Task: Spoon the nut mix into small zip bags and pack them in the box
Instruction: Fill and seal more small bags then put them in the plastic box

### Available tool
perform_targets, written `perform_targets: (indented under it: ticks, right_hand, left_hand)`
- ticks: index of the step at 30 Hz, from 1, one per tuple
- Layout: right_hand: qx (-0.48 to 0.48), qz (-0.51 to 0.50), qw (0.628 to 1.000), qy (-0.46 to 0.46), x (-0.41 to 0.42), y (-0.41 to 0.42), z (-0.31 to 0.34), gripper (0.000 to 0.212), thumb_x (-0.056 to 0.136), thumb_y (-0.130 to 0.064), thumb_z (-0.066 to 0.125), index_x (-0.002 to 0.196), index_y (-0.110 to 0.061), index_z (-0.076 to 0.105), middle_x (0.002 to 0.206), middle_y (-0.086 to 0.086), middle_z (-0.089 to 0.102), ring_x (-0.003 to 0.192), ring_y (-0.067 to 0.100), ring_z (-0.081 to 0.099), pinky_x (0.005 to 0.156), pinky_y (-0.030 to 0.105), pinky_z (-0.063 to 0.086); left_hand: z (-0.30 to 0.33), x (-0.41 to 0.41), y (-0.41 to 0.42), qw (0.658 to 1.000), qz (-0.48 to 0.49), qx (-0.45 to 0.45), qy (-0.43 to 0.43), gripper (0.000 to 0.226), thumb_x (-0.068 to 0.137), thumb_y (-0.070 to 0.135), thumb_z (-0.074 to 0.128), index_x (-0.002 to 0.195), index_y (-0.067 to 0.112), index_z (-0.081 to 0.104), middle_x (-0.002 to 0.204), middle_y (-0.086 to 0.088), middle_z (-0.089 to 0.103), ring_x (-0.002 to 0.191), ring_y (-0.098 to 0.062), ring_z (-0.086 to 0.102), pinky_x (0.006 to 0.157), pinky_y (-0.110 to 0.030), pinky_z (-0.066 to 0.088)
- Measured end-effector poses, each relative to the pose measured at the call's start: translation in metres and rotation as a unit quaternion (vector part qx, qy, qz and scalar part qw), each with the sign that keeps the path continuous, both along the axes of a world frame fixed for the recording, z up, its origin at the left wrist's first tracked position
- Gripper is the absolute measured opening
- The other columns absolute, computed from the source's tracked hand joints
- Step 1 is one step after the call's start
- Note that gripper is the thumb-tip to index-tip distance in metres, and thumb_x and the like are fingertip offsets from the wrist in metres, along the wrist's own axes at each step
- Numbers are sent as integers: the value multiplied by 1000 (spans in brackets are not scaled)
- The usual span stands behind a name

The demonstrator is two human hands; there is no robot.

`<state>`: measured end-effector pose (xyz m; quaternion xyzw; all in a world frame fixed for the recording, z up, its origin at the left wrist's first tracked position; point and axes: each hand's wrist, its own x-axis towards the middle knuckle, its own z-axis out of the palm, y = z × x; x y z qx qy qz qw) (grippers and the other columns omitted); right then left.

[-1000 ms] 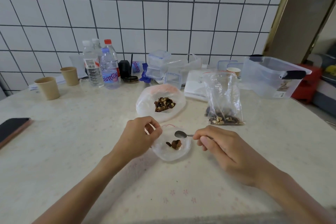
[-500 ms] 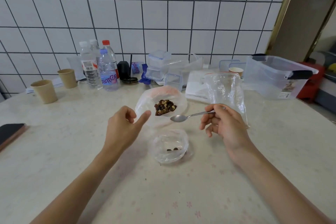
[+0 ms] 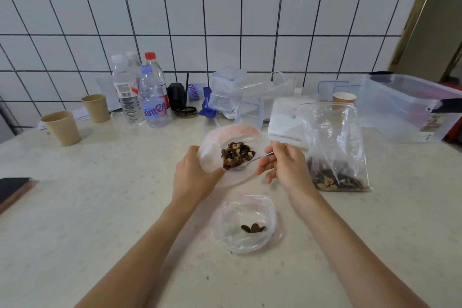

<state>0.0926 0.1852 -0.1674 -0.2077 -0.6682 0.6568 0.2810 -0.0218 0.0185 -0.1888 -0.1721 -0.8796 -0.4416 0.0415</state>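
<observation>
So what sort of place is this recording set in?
Probably a home kitchen or dining corner: a white tiled wall, a pale table crowded with water bottles, paper cups and a clear storage box.

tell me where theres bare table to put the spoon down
Bare table lies between the phone and the left hand, and right of the near small bag. The back edge by the bottles and clear box is crowded.

White wall tiles carry a dark grid, the table is cream with faint pink flowers, and tan cups stand at ten o'clock of the brown-and-beige nut mix.
</observation>
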Motion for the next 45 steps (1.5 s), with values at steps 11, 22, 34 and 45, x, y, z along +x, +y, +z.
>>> perform_targets:
  ticks: [11,22,34,45]
  right_hand:
    - [-69,-14,997,-9,-12,-8,-16,29,111,-22,44,99,-2,62,76,11,79,75,33,78,76,51,61]
    - [34,-49,998,-24,-9,-9,-22,26,111,-21,42,112,-6,63,88,12,78,75,26,77,65,39,64]
    - [-66,-23,998,2,-7,-8,-25,24,110,-16,46,113,-4,65,90,14,79,87,26,78,69,43,64]
    - [-75,-43,996,16,0,-6,-22,28,110,-20,44,107,-5,67,84,13,79,82,30,78,61,38,62]
  left_hand:
    - [-2,-11,-1,999,-38,-2,-35,65,66,21,93,119,22,54,101,6,61,80,-3,53,57,-20,37]
    - [-1,-9,-7,998,-39,27,-27,63,68,21,92,111,32,48,91,18,54,78,-2,53,52,-16,38]
    - [-2,-9,-7,996,-28,88,13,54,81,25,86,127,30,56,95,22,56,83,1,56,61,-12,39]
    - [6,-1,-15,996,-17,73,50,70,82,45,84,141,27,52,131,10,56,107,-8,52,87,-25,41]
